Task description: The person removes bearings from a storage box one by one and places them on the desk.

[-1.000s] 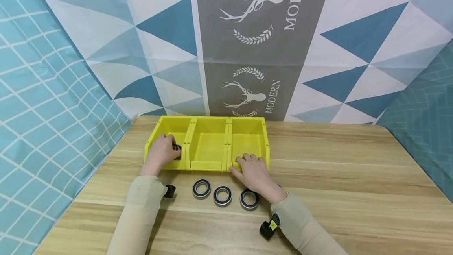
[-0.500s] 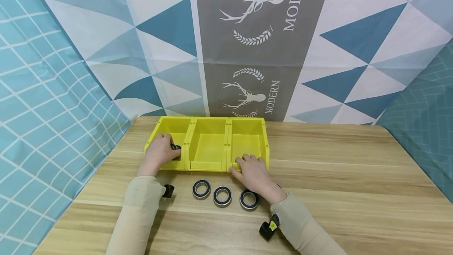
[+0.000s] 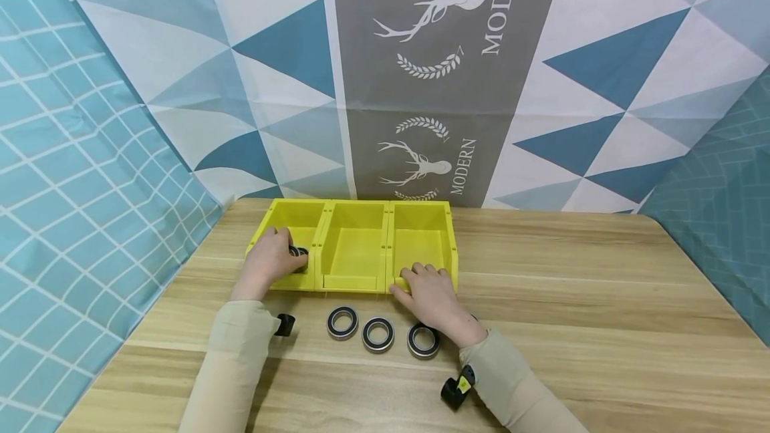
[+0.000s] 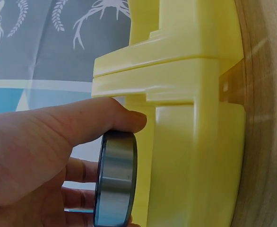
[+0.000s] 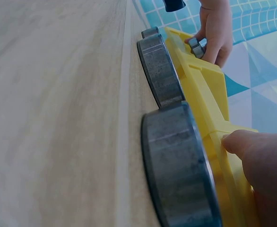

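In the head view, three joined yellow bins (image 3: 355, 239) stand on the table. My left hand (image 3: 269, 259) reaches into the left bin and pinches a ball bearing (image 4: 116, 177) between thumb and fingers. The bearing is upright on its edge in the left wrist view, close to the bin's front wall. My right hand (image 3: 430, 293) grips the front edge of the right bin, thumb outside and fingers over the lip. Three more bearings lie flat before the bins: a left one (image 3: 342, 323), a middle one (image 3: 378, 335) and a right one (image 3: 424, 341), near my right wrist.
The wooden table (image 3: 571, 299) extends to the right of the bins. Behind them hangs a patterned cloth (image 3: 421, 105), and blue grid cloth (image 3: 72, 152) covers the left side. A black wrist device (image 3: 457, 386) sits by my right sleeve.
My left hand has shifted very slightly left, and the bearing in it has tipped a little. My right hand and the three bearings on the table stay put.
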Demonstrator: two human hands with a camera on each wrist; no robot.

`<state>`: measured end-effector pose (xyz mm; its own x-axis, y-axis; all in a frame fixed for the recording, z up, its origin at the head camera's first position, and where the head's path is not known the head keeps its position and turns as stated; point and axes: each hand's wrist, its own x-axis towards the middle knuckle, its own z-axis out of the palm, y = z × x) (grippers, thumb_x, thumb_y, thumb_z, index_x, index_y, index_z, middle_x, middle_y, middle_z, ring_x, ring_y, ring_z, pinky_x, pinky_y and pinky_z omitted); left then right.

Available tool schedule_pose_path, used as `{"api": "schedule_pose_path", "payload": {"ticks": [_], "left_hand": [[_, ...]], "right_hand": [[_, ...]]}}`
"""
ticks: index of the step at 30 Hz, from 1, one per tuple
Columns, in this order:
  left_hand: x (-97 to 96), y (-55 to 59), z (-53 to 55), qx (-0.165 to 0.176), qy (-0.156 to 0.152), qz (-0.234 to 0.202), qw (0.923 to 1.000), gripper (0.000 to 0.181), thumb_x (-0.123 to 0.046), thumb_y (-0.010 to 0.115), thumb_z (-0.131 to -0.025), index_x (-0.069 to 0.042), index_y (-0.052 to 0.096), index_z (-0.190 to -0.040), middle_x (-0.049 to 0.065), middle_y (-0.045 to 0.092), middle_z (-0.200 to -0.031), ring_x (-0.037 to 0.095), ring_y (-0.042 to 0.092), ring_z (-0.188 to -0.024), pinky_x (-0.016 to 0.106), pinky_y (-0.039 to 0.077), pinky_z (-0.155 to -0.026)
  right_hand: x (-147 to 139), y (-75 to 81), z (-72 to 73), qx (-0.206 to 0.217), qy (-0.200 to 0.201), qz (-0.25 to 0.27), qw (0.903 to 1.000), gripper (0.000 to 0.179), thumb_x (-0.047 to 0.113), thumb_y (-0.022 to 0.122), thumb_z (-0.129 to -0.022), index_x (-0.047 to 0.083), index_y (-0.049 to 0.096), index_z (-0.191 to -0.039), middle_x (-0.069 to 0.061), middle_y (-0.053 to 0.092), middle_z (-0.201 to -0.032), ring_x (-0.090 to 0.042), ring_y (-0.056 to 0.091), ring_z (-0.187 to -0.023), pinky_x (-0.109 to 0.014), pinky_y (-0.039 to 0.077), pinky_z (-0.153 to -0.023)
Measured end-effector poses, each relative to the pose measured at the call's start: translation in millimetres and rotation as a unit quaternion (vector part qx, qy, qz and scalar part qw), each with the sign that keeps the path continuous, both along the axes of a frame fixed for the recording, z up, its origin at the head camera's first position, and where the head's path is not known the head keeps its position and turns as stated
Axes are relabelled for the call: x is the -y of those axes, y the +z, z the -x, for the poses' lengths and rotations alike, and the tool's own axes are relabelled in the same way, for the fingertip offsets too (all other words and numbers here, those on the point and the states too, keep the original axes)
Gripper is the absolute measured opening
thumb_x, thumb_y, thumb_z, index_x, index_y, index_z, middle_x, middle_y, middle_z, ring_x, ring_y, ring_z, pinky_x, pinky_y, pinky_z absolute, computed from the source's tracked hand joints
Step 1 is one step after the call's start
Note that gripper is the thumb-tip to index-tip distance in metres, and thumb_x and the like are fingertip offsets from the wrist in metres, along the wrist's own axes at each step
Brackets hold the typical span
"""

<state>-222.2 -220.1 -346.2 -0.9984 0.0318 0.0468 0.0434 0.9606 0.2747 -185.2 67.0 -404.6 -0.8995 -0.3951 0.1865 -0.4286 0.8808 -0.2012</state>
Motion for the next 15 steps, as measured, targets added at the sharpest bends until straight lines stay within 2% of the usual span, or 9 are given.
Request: {"api": "schedule_pose_path", "payload": {"ticks": [15], "left_hand": [[0.3, 5.3, -2.7, 0.005, -0.006, -0.004, 1.0, 0.035, -0.028, 0.063, -0.076, 0.001, 0.052, -0.091, 0.014, 0.046, -0.082, 0.025, 0.045, -0.069, 0.034, 0.038, -0.059]], "right_hand": [[0.6, -0.6, 0.4, 0.0, -0.002, 0.001, 1.0, 0.044, 0.049, 0.043, -0.09, 0.012, 0.061, -0.106, -0.006, 0.059, -0.098, -0.025, 0.054, -0.09, -0.042, 0.041, -0.074]]}}
